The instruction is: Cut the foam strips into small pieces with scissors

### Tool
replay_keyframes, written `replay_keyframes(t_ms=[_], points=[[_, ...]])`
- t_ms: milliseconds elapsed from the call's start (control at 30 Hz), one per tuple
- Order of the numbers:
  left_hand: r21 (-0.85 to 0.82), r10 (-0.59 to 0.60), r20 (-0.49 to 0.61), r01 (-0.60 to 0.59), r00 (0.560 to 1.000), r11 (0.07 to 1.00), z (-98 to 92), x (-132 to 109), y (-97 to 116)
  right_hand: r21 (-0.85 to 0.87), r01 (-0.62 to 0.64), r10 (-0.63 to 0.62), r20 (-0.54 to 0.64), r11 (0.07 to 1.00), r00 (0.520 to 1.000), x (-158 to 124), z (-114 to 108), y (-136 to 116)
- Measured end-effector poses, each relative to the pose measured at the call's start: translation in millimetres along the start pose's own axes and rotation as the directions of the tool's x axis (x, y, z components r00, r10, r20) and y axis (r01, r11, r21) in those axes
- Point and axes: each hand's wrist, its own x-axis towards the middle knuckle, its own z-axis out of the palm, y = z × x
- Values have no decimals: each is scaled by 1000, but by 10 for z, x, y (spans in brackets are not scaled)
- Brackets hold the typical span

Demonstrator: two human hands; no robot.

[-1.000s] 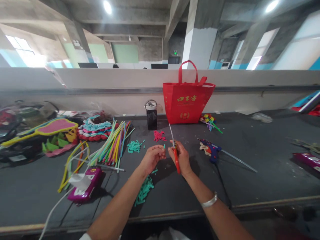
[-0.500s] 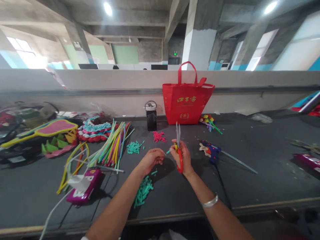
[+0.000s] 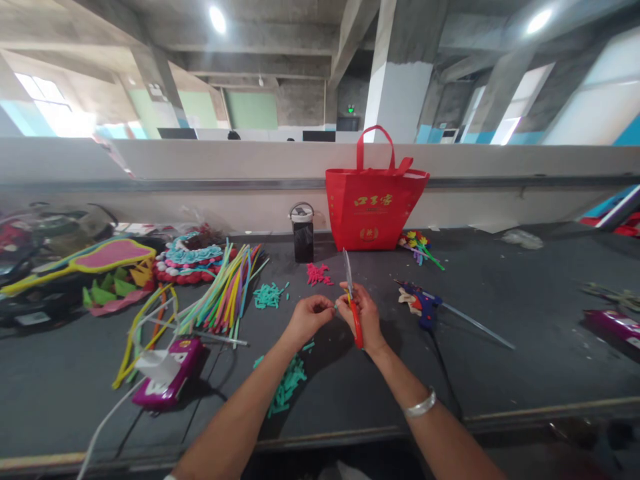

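Stretching right across the place is a dark bench (image 3: 500,280), pretty loaded on the left. Biggest thing on it is the red tote bag (image 3: 377,210), upright near the back wall with gold lettering on the front. Then there's a fat bundle of fuzzy stems (image 3: 233,283) fanned out on the left in a bunch of colors. Over on the right lies a blue glue gun (image 3: 429,308) with a long clear stick poking out of its back. A purple power strip (image 3: 190,360) sits front left, and a black bottle (image 3: 303,241) stands just left of the bag.

OK, hands, both over the middle of the bench. Right hand (image 3: 365,319) is curled around the scissors (image 3: 357,325), red handles by the palm, blades aimed away toward the bag. Left hand (image 3: 311,319) is bent in, thumb and finger drawn together, tips right up against the right hand's.

Smaller stuff: a pile of green bits (image 3: 289,383) just beside the left forearm, a green heap (image 3: 268,295) by the bundle, and a pink heap (image 3: 319,274) near the bottle. Tiniest is a green speck (image 3: 335,307) where the fingertips meet; can't tell which hand has it.
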Motion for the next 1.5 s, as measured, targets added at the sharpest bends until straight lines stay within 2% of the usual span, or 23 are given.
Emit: replay_keyframes(t_ms=[67, 167, 267, 367, 467, 733, 1033, 1233, 1500], points=[[-104, -28, -21, 26, 999, 994, -3, -7, 28, -41, 2, -2, 15, 999, 1000, -10, -4, -26], [-352, -97, -88, 60, 991, 934, -24, -10, 91, -223, 37, -27, 48, 974, 998, -32, 9, -40], [-532, -133, -134, 42, 982, 846, -50, -3, 132, -459, 118, -76, 111, 881, 991, -63, 51, -39], [-599, -120, -157, 2, 980, 801, -55, 1, 149, -615, 173, -81, 174, 769, 981, -97, 99, -59], [-621, -111, -196, -35, 974, 783, -40, -6, 162, -688, 172, -64, 180, 706, 982, -120, 124, -100], [-587, -97, -207, -44, 974, 808, -7, -15, 125, -725, 163, -40, 184, 669, 982, -140, 132, -90], [-535, -119, -254, -37, 960, 844, 2, -12, 148, -680, 167, -74, 165, 714, 984, -148, 145, -20], [-540, -81, -235, -61, 968, 839, -5, -20, 158, -645, 173, -89, 160, 745, 983, -149, 139, 16], [-478, -33, -265, -102, 964, 872, -22, -19, 187, -629, 178, -105, 152, 757, 983, -149, 132, 17]])
